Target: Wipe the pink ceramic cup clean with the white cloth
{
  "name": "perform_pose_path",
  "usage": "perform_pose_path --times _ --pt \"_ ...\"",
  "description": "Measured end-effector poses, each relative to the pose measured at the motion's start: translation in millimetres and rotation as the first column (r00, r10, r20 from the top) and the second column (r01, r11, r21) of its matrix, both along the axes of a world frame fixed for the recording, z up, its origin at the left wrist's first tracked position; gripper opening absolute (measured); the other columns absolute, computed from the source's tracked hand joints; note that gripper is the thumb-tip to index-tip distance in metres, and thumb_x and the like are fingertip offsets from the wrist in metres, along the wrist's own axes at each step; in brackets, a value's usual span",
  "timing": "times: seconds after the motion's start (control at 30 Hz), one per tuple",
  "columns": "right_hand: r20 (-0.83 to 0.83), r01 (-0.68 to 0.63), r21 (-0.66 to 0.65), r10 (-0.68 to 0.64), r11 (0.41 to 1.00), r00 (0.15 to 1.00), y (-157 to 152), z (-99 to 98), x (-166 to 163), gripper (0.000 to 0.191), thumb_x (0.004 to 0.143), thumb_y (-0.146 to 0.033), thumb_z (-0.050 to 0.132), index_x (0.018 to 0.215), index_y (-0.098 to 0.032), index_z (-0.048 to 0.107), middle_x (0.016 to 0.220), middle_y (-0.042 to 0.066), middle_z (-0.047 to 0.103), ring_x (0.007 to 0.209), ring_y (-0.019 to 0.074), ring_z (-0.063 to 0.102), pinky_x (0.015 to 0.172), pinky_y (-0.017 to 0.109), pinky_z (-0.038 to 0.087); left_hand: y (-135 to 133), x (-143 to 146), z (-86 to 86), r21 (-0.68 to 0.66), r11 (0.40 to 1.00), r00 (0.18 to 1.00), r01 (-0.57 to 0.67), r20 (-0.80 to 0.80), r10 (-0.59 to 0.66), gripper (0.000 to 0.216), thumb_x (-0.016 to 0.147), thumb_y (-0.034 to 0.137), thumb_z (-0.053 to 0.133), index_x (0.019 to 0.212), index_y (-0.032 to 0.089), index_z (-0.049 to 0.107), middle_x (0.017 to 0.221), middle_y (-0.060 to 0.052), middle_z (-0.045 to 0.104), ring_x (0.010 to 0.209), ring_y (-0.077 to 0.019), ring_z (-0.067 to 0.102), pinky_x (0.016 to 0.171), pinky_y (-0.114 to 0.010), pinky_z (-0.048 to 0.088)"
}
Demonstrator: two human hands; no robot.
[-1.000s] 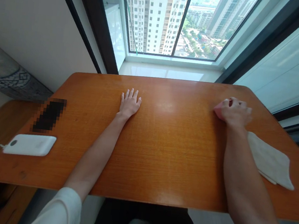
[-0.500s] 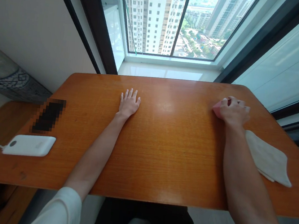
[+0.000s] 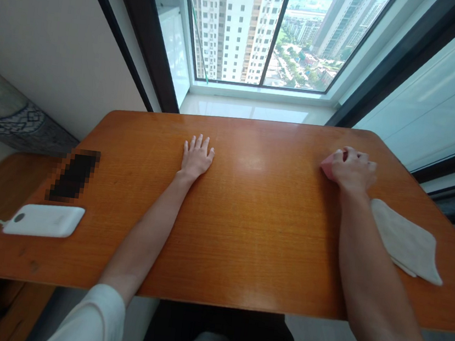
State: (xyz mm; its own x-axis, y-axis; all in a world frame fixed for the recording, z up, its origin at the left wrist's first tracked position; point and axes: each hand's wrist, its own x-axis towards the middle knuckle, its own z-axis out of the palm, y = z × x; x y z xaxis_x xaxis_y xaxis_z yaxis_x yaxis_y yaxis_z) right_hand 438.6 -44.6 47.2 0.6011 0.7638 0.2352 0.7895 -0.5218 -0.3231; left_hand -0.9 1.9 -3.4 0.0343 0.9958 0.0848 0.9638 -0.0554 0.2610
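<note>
My left hand (image 3: 197, 157) lies flat on the wooden table (image 3: 255, 218), left of the middle, with its fingers spread and nothing in it. Near the far right corner my right hand (image 3: 354, 169) is closed over a small pink object (image 3: 328, 166). Only the left side of that object shows; the palm and fingers hide the rest, so its kind is unclear. Just behind the right wrist, toward me, a folded whitish cloth (image 3: 405, 239) rests on the tabletop, partly covered by my forearm.
A white rectangular device (image 3: 45, 220) with a short cord lies at the table's left edge. Beyond it sits a dark pixelated patch (image 3: 73, 175). A wooden bench (image 3: 6, 182) stands at the left, and a window (image 3: 269, 32) rises past the far edge.
My right hand has shifted slightly to the left with the pink object under it. The left hand stays in place.
</note>
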Motion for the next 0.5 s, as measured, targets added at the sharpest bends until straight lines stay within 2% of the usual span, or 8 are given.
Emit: perform_pose_path --times 0.13,0.23,0.3,0.4,0.47,0.5 --pt "0.026 -0.120 -0.012 0.121 0.993 0.992 2 -2.3 -36 0.065 0.112 -0.054 0.039 0.165 -0.026 0.063 0.170 0.021 0.060 0.147 0.0469 0.055 0.117 0.068 0.050 -1 1 2.3 -0.006 1.000 1.000 0.000 -0.004 0.000 0.072 0.116 0.048 0.032 0.180 0.016 0.042 0.192 -0.011 0.030 0.181 -0.0351 0.024 0.150 -0.059 0.015" --pt "0.082 -0.361 -0.029 0.362 0.932 0.929 -6 -1.7 -96 0.064 0.114 -0.051 0.034 0.163 -0.023 0.064 0.169 0.022 0.062 0.146 0.0500 0.057 0.113 0.072 0.055 -3 1 3.7 -0.006 1.000 1.000 0.005 -0.004 -0.005 0.073 0.116 0.048 0.031 0.180 0.015 0.041 0.192 -0.011 0.030 0.181 -0.0354 0.024 0.150 -0.060 0.015" --pt "0.100 -0.524 -0.048 0.526 0.850 0.845 -20 -0.7 -146 0.064 0.115 -0.050 0.034 0.163 -0.022 0.064 0.170 0.020 0.063 0.147 0.0491 0.057 0.114 0.070 0.056 -3 0 3.7 -0.006 1.000 1.000 0.007 -0.004 -0.007 0.072 0.116 0.048 0.031 0.180 0.016 0.041 0.191 -0.011 0.031 0.181 -0.0350 0.025 0.150 -0.060 0.016" --pt "0.110 -0.754 -0.053 0.754 0.655 0.647 -49 0.3 -220 0.060 0.116 -0.052 0.035 0.161 -0.028 0.065 0.169 0.014 0.065 0.146 0.0440 0.060 0.115 0.064 0.058 -2 -1 2.5 -0.002 1.000 1.000 0.005 -0.006 -0.005 0.070 0.117 0.048 0.032 0.180 0.020 0.041 0.191 -0.010 0.031 0.181 -0.0335 0.025 0.150 -0.059 0.016" --pt "0.123 -0.848 -0.043 0.845 0.528 0.520 -68 0.6 -257 0.057 0.117 -0.053 0.036 0.161 -0.031 0.065 0.168 0.012 0.066 0.146 0.0409 0.060 0.117 0.059 0.058 -1 -2 1.3 0.001 1.000 1.000 0.006 -0.006 -0.006 0.069 0.117 0.048 0.033 0.180 0.021 0.041 0.192 -0.009 0.031 0.181 -0.0328 0.025 0.150 -0.059 0.016" --pt "0.127 -0.870 -0.035 0.866 0.492 0.484 -75 0.9 -271 0.057 0.117 -0.054 0.036 0.159 -0.031 0.066 0.168 0.011 0.067 0.144 0.0404 0.061 0.115 0.058 0.059 -1 -3 0.8 0.001 1.000 1.000 0.008 -0.005 -0.008 0.069 0.117 0.047 0.033 0.180 0.021 0.041 0.192 -0.009 0.031 0.181 -0.0326 0.024 0.150 -0.058 0.016"
